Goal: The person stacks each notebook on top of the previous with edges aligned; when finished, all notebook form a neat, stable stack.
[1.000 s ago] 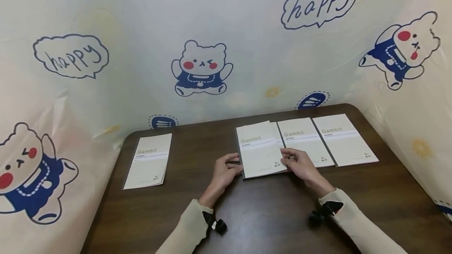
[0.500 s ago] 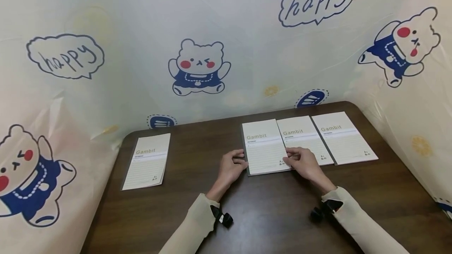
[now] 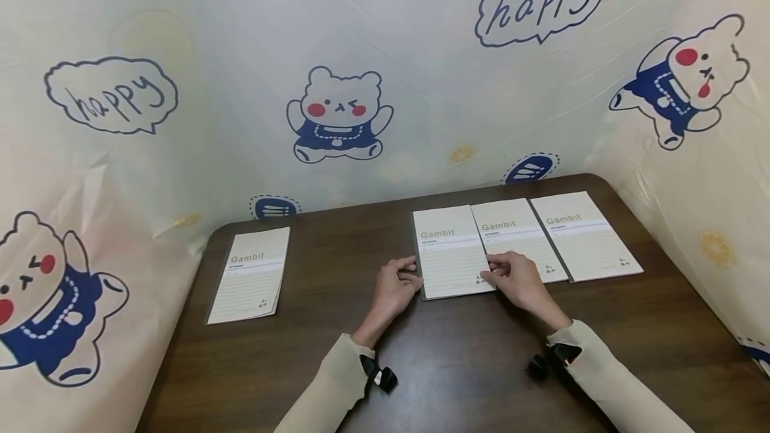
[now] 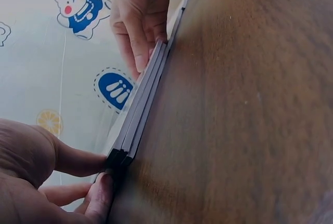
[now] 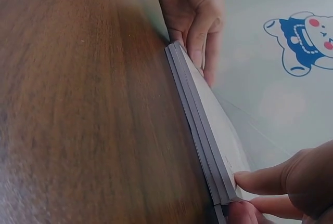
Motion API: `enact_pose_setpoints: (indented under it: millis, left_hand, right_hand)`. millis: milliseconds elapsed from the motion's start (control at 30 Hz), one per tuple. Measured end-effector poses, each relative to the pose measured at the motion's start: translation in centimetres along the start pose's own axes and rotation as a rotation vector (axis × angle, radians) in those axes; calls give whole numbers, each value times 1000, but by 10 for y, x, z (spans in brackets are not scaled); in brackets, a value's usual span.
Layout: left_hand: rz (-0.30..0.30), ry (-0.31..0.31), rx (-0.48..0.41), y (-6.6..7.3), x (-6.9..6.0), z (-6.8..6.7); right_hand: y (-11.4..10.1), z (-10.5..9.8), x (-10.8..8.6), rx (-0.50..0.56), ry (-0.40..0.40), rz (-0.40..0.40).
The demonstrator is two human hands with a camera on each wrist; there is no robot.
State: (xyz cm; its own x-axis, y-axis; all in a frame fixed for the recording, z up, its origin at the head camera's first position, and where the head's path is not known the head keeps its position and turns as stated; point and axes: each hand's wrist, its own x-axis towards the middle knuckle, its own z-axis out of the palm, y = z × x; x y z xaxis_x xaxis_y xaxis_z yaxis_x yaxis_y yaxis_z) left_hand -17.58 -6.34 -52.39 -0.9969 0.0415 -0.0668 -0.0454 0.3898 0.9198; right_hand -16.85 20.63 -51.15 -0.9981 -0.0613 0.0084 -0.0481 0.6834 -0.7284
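Observation:
A squared-up stack of white "Gambit" notebooks (image 3: 454, 256) with dark spines lies on the table in front of me. Their layered edges (image 5: 195, 120) show in the right wrist view. At the stack's left, my left hand (image 3: 394, 286) presses thumb and fingertips against the spine side near the front corner. My right hand (image 3: 520, 282) pinches the right front corner, its thumb over the cover. Both hands also appear in the left wrist view, the left hand (image 4: 36, 167) close up at the dark spines and the right hand (image 4: 140, 21) at the far end.
Two more places in the row hold a middle notebook (image 3: 517, 226), partly behind my right hand, and a right-hand notebook (image 3: 586, 236). Another notebook pile (image 3: 249, 276) lies at the far left. The dark wooden table (image 3: 337, 252) meets a printed curtain (image 3: 240, 85) at its back.
The stack's top notebook sat askew, further left, a second ago; it slid right and now lines up with those beneath. Both hands shifted slightly right, then stayed nearly still.

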Motion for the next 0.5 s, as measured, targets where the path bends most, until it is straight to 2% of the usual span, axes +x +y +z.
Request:
enact_pose_setpoints:
  millis: [267, 500]
  left_hand:
    - [-3, 5, -36, 0, -5, 1]
    - [8, -6, -45, -3, -3, 0]
  right_hand:
    - [0, 2, -4, -7, 3, -18]
    - [-7, -2, -1, -37, -11, -45]
